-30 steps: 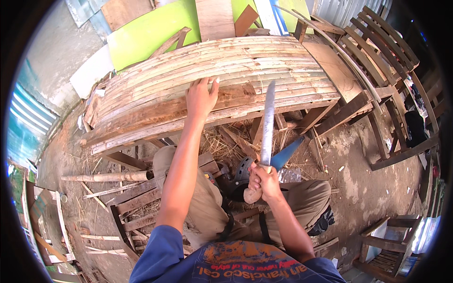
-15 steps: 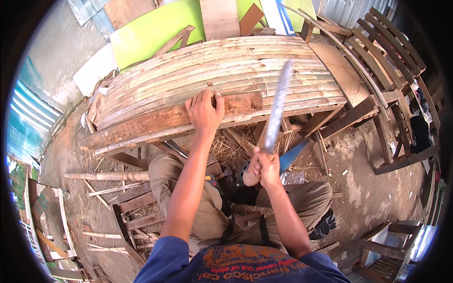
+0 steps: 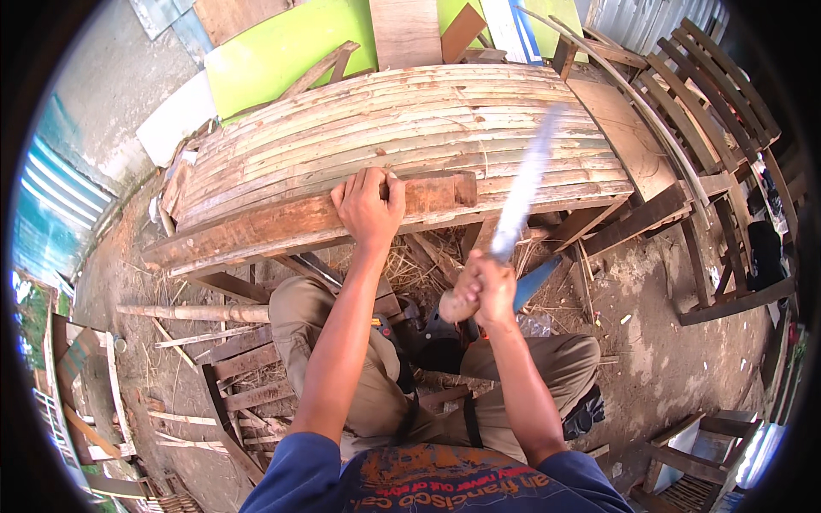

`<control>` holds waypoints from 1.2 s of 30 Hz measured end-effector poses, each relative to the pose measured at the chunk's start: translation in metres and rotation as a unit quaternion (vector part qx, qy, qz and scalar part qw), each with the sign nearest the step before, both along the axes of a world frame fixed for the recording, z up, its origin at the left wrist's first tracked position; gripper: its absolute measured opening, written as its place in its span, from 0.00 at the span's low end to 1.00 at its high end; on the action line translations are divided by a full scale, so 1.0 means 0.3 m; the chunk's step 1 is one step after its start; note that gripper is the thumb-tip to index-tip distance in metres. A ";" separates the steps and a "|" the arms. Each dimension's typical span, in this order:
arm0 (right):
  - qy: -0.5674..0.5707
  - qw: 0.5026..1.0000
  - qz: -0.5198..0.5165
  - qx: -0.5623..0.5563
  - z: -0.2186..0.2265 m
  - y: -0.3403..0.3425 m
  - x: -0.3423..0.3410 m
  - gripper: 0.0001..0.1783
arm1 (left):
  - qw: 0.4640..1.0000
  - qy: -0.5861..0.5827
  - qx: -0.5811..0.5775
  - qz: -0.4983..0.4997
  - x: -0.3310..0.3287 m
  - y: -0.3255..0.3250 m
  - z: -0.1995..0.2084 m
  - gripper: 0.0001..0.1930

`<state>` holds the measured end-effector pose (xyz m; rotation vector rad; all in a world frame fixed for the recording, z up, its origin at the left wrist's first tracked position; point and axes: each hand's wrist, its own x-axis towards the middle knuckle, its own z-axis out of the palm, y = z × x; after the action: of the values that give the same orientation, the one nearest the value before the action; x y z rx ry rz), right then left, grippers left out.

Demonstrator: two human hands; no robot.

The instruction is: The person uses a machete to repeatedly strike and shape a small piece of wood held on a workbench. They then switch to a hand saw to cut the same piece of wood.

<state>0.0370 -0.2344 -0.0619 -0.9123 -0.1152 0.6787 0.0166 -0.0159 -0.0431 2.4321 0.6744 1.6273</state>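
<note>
My left hand (image 3: 371,203) is wrapped over the top of a rough brown wooden beam (image 3: 256,227). The beam lies along the near edge of a bench of split bamboo slats (image 3: 385,124); its right end shows a paler, notched-looking patch. In my right hand (image 3: 491,291) is a machete (image 3: 523,192), gripped by its pale wooden handle. Its long blade, blurred by motion, points up and to the right, raised to the right of the beam's end and apart from it. Beyond my right hand a flat blue object (image 3: 537,280) sticks out, its kind unclear.
Wooden slatted furniture (image 3: 697,94) stands at the right, with a low wooden frame (image 3: 693,457) at lower right. Lime-green panels (image 3: 274,64) lean behind the bench. A bamboo pole (image 3: 192,313) and wood scraps (image 3: 244,372) lie left of my knees. Straw and shavings litter the ground.
My right hand has shifted slightly right, and the machete blade has swung right, tilting further over. My left hand stays on the beam, which has not moved.
</note>
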 end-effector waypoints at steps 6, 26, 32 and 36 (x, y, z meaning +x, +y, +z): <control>-0.029 0.995 0.080 -0.051 -0.033 -0.054 -0.004 0.16 | 1.000 0.004 -0.011 -0.003 -0.013 -0.002 -0.016 0.03; 0.021 0.994 0.060 -0.090 -0.097 0.053 -0.088 0.19 | 1.000 0.009 -0.009 -0.003 -0.011 0.008 -0.002 0.03; 0.095 0.992 0.080 -0.023 -0.090 0.089 -0.102 0.20 | 1.000 0.002 0.000 -0.003 0.003 0.007 -0.013 0.03; 0.120 0.976 0.181 0.033 -0.139 0.032 -0.020 0.17 | 1.000 0.006 -0.006 0.002 0.000 0.003 -0.019 0.04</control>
<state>0.0311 -0.2249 -0.1037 -0.7450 -0.0890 1.1128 0.0166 -0.0150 -0.0489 2.4351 0.6902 1.6060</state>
